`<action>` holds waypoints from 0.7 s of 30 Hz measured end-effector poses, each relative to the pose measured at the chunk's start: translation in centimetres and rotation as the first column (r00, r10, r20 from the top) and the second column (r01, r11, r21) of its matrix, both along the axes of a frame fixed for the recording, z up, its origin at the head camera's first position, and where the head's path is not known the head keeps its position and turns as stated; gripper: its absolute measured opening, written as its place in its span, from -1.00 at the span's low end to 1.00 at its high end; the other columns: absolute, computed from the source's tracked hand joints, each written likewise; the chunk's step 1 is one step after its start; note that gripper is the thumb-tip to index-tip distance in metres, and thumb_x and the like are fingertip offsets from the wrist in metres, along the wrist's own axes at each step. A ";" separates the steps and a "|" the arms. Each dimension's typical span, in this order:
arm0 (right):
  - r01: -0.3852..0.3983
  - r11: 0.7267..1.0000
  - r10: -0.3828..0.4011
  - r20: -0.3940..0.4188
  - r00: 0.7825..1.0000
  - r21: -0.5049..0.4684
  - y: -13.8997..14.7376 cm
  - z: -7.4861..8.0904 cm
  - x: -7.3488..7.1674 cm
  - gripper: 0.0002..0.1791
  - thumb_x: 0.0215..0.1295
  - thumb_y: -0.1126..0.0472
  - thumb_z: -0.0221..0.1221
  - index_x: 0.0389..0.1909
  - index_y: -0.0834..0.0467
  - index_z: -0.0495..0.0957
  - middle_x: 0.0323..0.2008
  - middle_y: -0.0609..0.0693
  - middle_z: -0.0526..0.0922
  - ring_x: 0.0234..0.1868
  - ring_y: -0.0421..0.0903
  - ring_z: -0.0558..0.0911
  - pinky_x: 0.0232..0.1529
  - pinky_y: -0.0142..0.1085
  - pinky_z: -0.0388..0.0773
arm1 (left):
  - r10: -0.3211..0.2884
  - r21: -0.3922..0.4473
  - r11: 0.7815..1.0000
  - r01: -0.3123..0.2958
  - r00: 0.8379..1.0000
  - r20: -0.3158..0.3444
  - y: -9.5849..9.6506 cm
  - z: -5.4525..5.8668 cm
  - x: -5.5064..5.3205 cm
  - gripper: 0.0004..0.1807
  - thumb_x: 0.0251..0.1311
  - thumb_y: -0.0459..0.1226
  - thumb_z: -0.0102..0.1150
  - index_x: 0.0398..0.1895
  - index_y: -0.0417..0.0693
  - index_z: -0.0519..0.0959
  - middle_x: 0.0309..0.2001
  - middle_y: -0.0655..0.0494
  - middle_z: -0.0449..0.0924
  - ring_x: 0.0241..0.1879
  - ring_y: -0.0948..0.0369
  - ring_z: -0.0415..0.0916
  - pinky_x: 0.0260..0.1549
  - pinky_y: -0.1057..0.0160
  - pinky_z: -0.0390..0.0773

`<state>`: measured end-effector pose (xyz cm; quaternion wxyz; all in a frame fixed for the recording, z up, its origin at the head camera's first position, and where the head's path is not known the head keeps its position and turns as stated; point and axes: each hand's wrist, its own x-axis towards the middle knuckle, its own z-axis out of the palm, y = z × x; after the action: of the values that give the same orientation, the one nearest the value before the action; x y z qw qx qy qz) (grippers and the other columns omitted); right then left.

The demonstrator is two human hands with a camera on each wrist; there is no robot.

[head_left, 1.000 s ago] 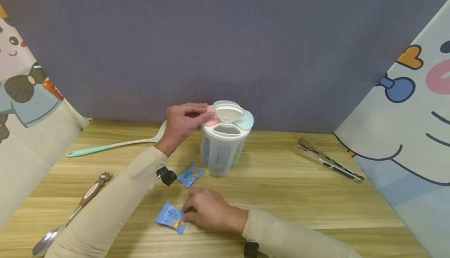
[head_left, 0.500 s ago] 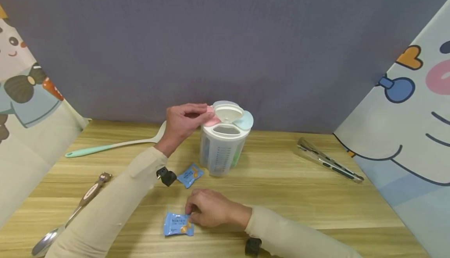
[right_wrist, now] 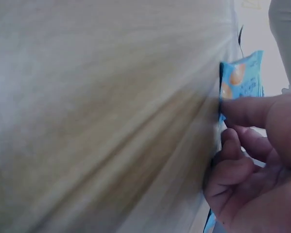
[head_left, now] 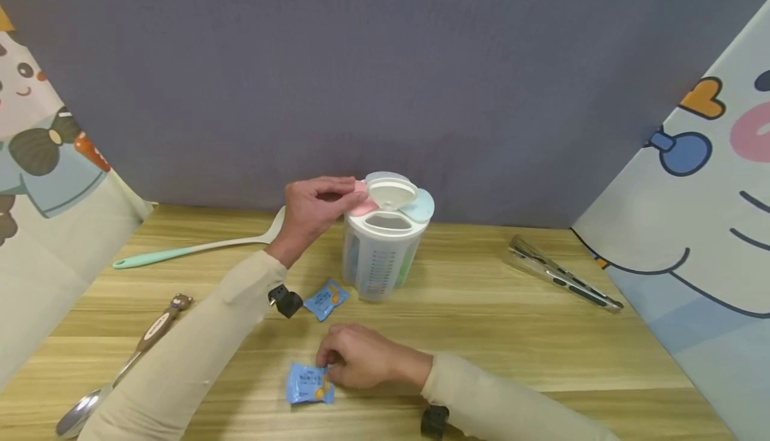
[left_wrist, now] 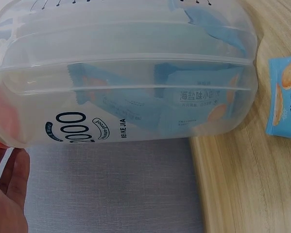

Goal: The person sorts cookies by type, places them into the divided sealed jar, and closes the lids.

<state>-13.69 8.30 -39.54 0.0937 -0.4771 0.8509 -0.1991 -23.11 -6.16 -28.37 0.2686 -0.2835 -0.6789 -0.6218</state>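
A clear divided storage container (head_left: pixel 380 260) with a white top stands upright at the table's back middle. Its top has a pink lid (head_left: pixel 364 204) and pale blue lids; the front opening is uncovered. Thumb and fingers of my left hand (head_left: pixel 315 210) hold the pink lid from the left side. Blue cracker packets (left_wrist: pixel 194 97) show through the container wall in the left wrist view. Near the front, my right hand (head_left: pixel 363 357) pinches the right edge of a blue cracker packet (head_left: pixel 308 383) at the tabletop. Another cracker packet (head_left: pixel 326 300) lies before the container.
A spoon with a mint handle (head_left: pixel 153 258) lies at the back left, partly behind the left wrist. Front left is a metal spoon (head_left: pixel 90 404) with a brown bear handle (head_left: pixel 158 329). Metal tongs (head_left: pixel 565 275) lie on the right. A grey panel (head_left: pixel 385 80) stands behind the table.
The packet at my right hand has turned on the table and shifted slightly right, along with the hand. My left hand and the container have stayed in place.
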 end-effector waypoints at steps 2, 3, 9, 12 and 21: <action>-0.015 1.000 0.015 0.024 1.000 0.012 0.1 0.0 -0.1 -0.85 0.00 0.28 0.36 -0.38 0.05 0.63 -0.47 -0.27 0.40 -0.41 -0.43 0.35 -0.35 -0.67 0.28 | -0.006 0.004 1.000 0.006 1.000 0.002 0.0 0.0 0.0 -0.82 -0.07 -0.52 0.41 -0.38 -0.49 0.65 -0.28 -0.29 0.64 -0.18 -0.05 0.62 -0.24 0.09 0.61; -0.026 1.000 0.025 0.037 0.999 0.014 0.1 0.0 -0.2 -0.86 0.00 0.27 0.36 -0.39 0.06 0.62 -0.48 -0.27 0.39 -0.41 -0.43 0.34 -0.35 -0.67 0.28 | -0.008 0.007 1.000 0.008 1.000 0.003 0.0 0.0 0.0 -0.82 -0.07 -0.52 0.40 -0.38 -0.49 0.64 -0.28 -0.29 0.64 -0.18 -0.05 0.62 -0.24 0.09 0.61; -0.082 0.996 0.086 0.105 0.991 -0.043 0.8 0.0 -0.4 -0.88 0.06 0.29 0.34 -0.42 0.09 0.58 -0.46 -0.26 0.41 -0.39 -0.42 0.37 -0.33 -0.66 0.32 | -0.008 0.005 1.000 0.008 1.000 0.007 0.0 0.0 0.0 -0.82 -0.06 -0.50 0.41 -0.38 -0.48 0.65 -0.27 -0.28 0.64 -0.18 -0.03 0.63 -0.25 0.05 0.61; -0.083 0.991 0.101 0.180 0.978 -0.106 1.4 0.1 -0.4 -0.89 0.10 0.33 0.32 -0.41 0.14 0.57 -0.48 -0.25 0.44 -0.43 -0.43 0.38 -0.37 -0.63 0.37 | -0.006 0.004 1.000 0.006 1.000 0.013 0.0 0.0 0.0 -0.82 -0.06 -0.50 0.41 -0.38 -0.48 0.65 -0.27 -0.27 0.64 -0.18 -0.02 0.63 -0.25 0.12 0.62; -0.001 0.954 0.098 0.308 0.946 -0.299 3.4 1.5 -0.8 -0.92 0.17 0.36 0.29 -0.40 0.17 0.57 -0.59 -0.21 0.44 -0.61 -0.42 0.31 -0.61 -0.55 0.31 | 0.002 -0.006 1.000 -0.002 1.000 0.008 0.0 0.0 0.1 -0.84 -0.06 -0.52 0.39 -0.38 -0.47 0.65 -0.26 -0.27 0.64 -0.18 -0.02 0.63 -0.25 0.06 0.61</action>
<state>-14.49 11.75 -38.03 0.1628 -0.4687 0.7727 -0.3959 -23.02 -6.15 -28.35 0.2658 -0.2812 -0.6821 -0.6205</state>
